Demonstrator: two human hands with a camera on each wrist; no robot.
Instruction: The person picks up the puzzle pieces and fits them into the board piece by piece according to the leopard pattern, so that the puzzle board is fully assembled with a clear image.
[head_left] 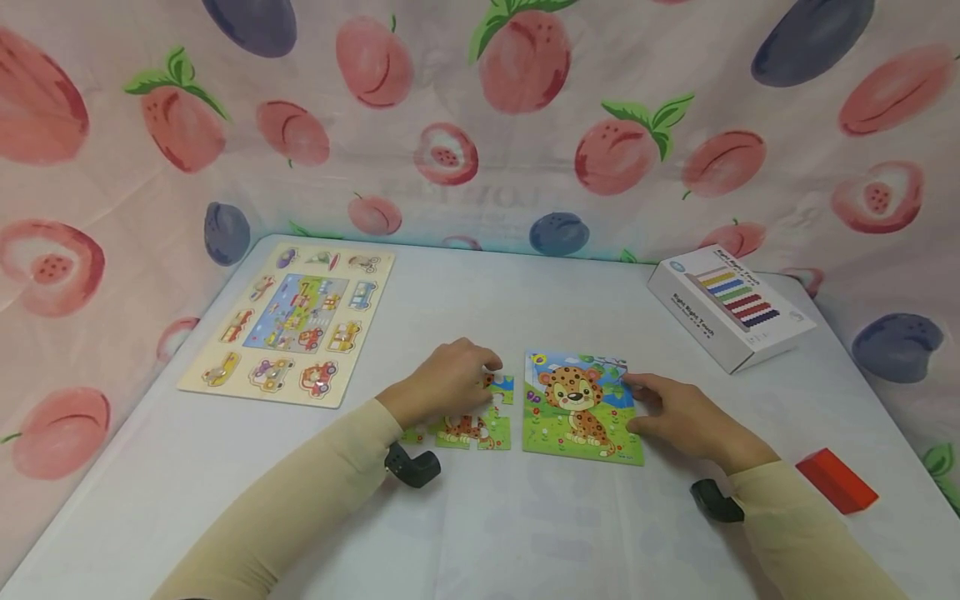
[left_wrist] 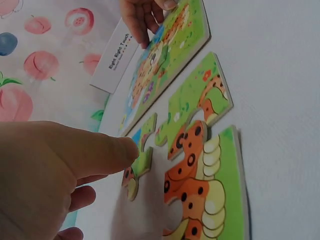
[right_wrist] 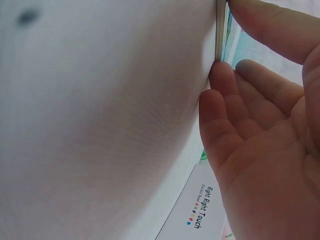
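My left hand (head_left: 450, 383) is over several loose puzzle pieces (head_left: 492, 433) with leopard and grass parts. Seen from the left wrist, its thumb (left_wrist: 125, 152) presses on a green-and-blue piece (left_wrist: 145, 161), its other fingers curled behind. Larger leopard pieces (left_wrist: 190, 187) lie beside it. To the right is a square leopard picture board (head_left: 547, 425), flat on the table. My right hand (head_left: 693, 421) touches the board's right edge with thumb and fingertips, fingers loosely bent. In the right wrist view, the hand (right_wrist: 265, 110) is at the board's edge (right_wrist: 220, 35).
A wooden vehicle puzzle board (head_left: 360, 325) lies at the back left of the white table (head_left: 480, 542). At the back right stands a white box (head_left: 701, 321) with coloured bars printed on it. A red block (head_left: 836, 481) lies beside the right sleeve. Fruit-patterned cloth hangs behind.
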